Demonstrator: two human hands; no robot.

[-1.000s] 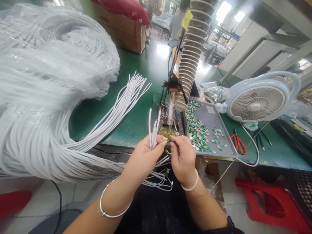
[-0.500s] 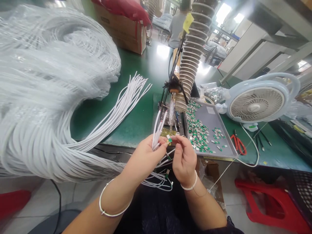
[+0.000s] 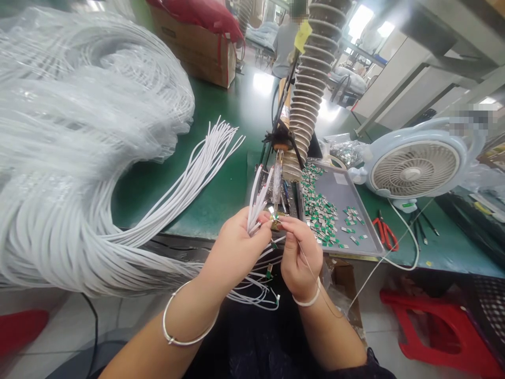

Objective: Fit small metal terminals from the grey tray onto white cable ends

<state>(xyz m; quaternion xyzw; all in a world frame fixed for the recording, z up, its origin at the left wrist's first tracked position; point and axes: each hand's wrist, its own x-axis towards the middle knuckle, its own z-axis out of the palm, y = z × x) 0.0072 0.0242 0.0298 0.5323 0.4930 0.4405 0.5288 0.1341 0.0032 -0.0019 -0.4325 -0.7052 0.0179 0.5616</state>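
My left hand [image 3: 236, 247] is closed around several white cables [image 3: 253, 208] whose ends point up. Between its thumb and fingertips is a small USB connector [image 3: 272, 211] with a green board, right under the tip of a soldering iron [image 3: 278, 171] clamped on a stand. Pinched in my right hand [image 3: 302, 258] is a thin solder wire [image 3: 306, 259], which trails down past the wrist; its front end is near the iron tip. Whether wire, tip and board touch is too small to tell. More cables with green-board connectors [image 3: 269, 271] hang below my hands.
A grey tray [image 3: 361, 197] of loose connectors lies right of the iron, with red-handled pliers [image 3: 389, 235] and a fan [image 3: 414, 166] beyond. Bundled white cables [image 3: 90, 221] cover the left. A ribbed hose [image 3: 311, 84] hangs over the bench; a person [image 3: 283, 47] is farther back.
Both hands have moved slightly up and away from me, bringing the connector to the iron's tip. The right hand's solder wire now shows more clearly along the hand.
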